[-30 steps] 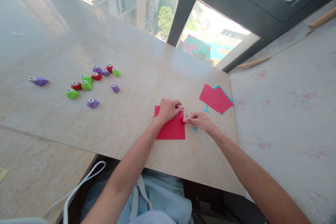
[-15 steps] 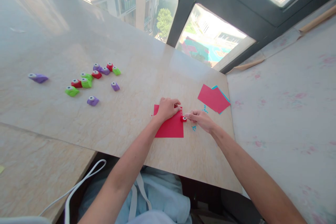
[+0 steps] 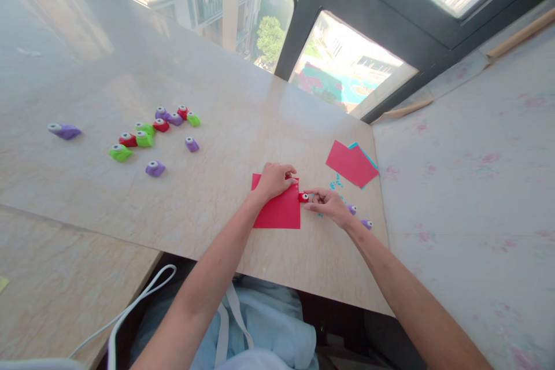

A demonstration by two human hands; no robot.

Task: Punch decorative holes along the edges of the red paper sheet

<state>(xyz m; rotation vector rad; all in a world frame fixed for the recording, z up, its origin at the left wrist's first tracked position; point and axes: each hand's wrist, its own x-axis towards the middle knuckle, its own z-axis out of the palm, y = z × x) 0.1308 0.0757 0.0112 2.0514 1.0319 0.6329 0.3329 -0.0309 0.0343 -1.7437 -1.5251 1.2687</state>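
Observation:
A sheet of red paper [image 3: 280, 214] lies on the table in front of me. Over its upper right part rests my left hand [image 3: 277, 179], fingers bent, keeping hold of the sheet near its top edge. A small row of punched marks shows by the right edge. There sits a small red craft punch [image 3: 303, 198] with a white round button, its front meeting the paper. My right hand [image 3: 327, 205] has its thumb and index finger on either side of the punch's outer end. Whether the punch's jaw encloses the paper edge is too small to tell.
Tiny blue paper bits [image 3: 336, 182] lie scattered beyond my right hand. Two purple punches, one nearer [image 3: 366, 224], sit beside my right forearm. Cut red and blue sheets [image 3: 352, 165] lie near the wall. Several green, red and purple punches [image 3: 144, 139] stand at the left.
My right thumb and index finger have spread from a pinch to straddle the red punch. The right forearm has shifted, uncovering two purple punches. My left hand stays on the paper.

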